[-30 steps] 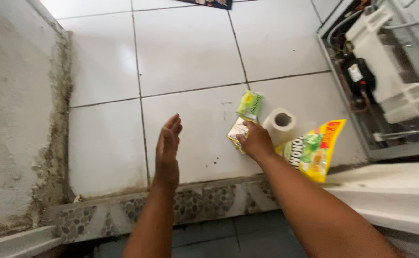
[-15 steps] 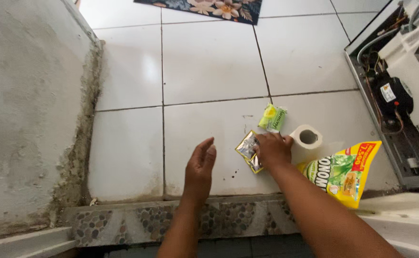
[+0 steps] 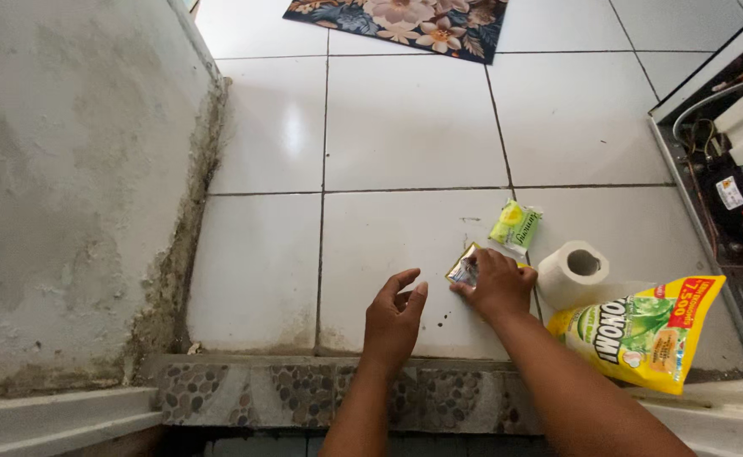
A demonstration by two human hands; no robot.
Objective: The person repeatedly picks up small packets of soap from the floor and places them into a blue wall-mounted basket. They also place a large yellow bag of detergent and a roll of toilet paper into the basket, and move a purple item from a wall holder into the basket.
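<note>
**Hand presses small sachet to white-tiled floor beside cleaning supplies**

A stained, weathered wall (image 3: 67, 186) rises at nine o'clock, its foot dark with grime where it meets the white tile floor (image 3: 405, 127). Near six o'clock the left hand (image 3: 393, 320) hovers low over the tile, its fingers (image 3: 407, 286) loosely spread and slightly curled, holding nothing. Just beside it, toward three o'clock, the right hand (image 3: 498, 286) lies on a small shiny sachet (image 3: 463, 271), fingers bent down over it and pinning it to the floor; only the sachet's left corner shows, and whether it is truly pinched or merely pressed cannot be told. At one o'clock of that hand lies a small green-and-yellow sachet (image 3: 515, 227), apart from both hands. A toilet paper roll (image 3: 573, 272) stands just beside the right wrist, and a large yellow-and-green refill pouch (image 3: 642, 334) lies at four o'clock. An opened appliance (image 3: 727, 186) with exposed wiring fills the far right edge; a floral mat (image 3: 405, 24) lies at twelve o'clock.

The work appears to be at the picking-up stage. Lifting the flat sachet would likely call for a fingertip under its edge, with the free hand ready to steady it.
</note>
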